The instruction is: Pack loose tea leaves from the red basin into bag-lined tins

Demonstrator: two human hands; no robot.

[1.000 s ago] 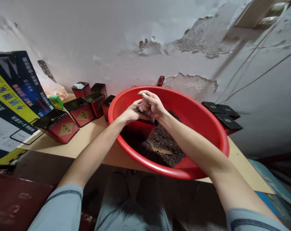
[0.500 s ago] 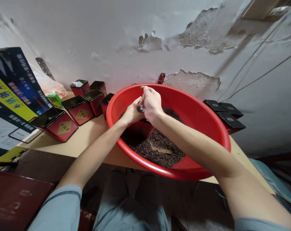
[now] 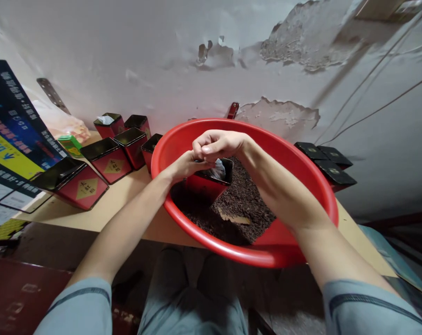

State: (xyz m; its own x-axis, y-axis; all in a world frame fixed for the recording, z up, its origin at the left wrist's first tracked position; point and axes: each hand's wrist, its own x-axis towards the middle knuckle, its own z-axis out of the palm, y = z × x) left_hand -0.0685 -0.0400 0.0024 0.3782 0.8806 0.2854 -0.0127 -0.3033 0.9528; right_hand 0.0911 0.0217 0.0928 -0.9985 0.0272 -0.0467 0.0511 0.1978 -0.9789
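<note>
In the head view, a red tin (image 3: 207,190) with a black rim stands in a large red basin (image 3: 291,153), on dark loose tea leaves (image 3: 246,204). A clear plastic bag (image 3: 218,170) shows inside the tin's mouth. My left hand (image 3: 185,166) is closed at the bag's top, over the tin's left side. Against it, just above, my right hand (image 3: 221,143) has its fingers curled in a pinch on the bag's gathered top. The fingers hide most of that top. A flat tan piece (image 3: 234,217) lies on the leaves.
Several open red tins (image 3: 87,186) stand on the table (image 3: 127,204) left of the basin, near a small green box (image 3: 70,145) and a large printed carton (image 3: 15,139). Black lids or tins (image 3: 331,172) sit at the right. A peeling wall (image 3: 144,60) rises behind.
My right hand has turned over, its wrist now arched higher, and my left hand has shifted slightly left and down. More of the tin's mouth and the plastic bag now shows.
</note>
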